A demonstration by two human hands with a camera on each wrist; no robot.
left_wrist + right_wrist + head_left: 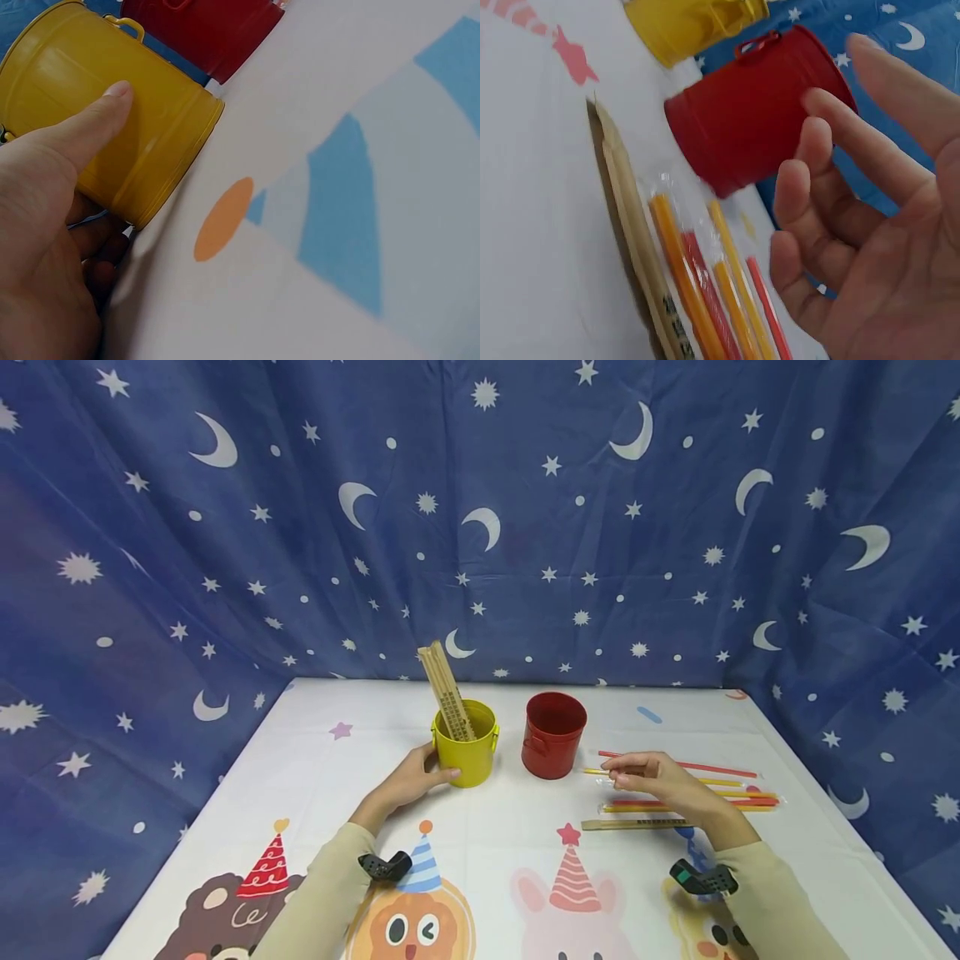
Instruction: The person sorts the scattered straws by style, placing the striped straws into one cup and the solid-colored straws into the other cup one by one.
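Chopsticks (444, 687) in pale wrappers lean leftward out of the yellow bucket (472, 764) in the head view. Your left hand (408, 779) grips that bucket from its left side, thumb across the front. The red bucket (551, 752) stands just to the right, apart from the yellow one, its mouth facing up. Your right hand (663, 781) is over the straws (630, 807) on the right of the worktop (390, 714), its fingers loosely bent. The straws, red and yellow to orange in clear wrappers, lie roughly side by side, and one more chopstick packet (630, 824) lies along the near side of them. Cartoon animals in party hats are printed on the cover nearest you, and a blue curtain (525, 527) with moons and stars hangs behind.

From the left wrist, you see your thumb pressed along the yellow wall and your other fingers curled round near the base, so the hand is clamped on the bucket. The red bucket shows close behind.

From the right wrist, your thumb is well apart from the bent fingers. They come in front of the red bucket, with the straws and the packet lying below them on the worktop.
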